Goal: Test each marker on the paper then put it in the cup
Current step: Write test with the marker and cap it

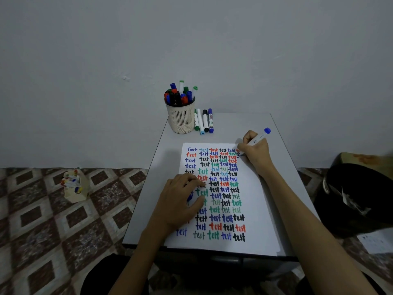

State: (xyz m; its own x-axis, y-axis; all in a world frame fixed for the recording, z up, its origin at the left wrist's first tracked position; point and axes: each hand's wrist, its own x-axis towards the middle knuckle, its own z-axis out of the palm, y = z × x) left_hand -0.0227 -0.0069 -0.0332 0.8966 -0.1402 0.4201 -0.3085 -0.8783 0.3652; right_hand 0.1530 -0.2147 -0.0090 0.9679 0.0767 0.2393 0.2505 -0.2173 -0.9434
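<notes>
The marker (258, 139), blue at its end, is gripped in the curled fingers of the right hand (254, 153), tip down at the upper right edge of the paper (257, 209). The tip itself is hidden by the hand. The sheet is pressed to the desk (244, 126) by the left hand (178, 201), and a blue cap (190, 197) appears to be tucked between its thumb and fingers.

The cup (180, 121) stands at the far edge, packed with markers, and four more (204, 122) lie just beside it.

Little room is left at that edge, so a stroke could be carried onto the desk. Fresh ink could be smeared under the left hand. With the cup so full, the marker might not seat properly, and others could be knocked out.
</notes>
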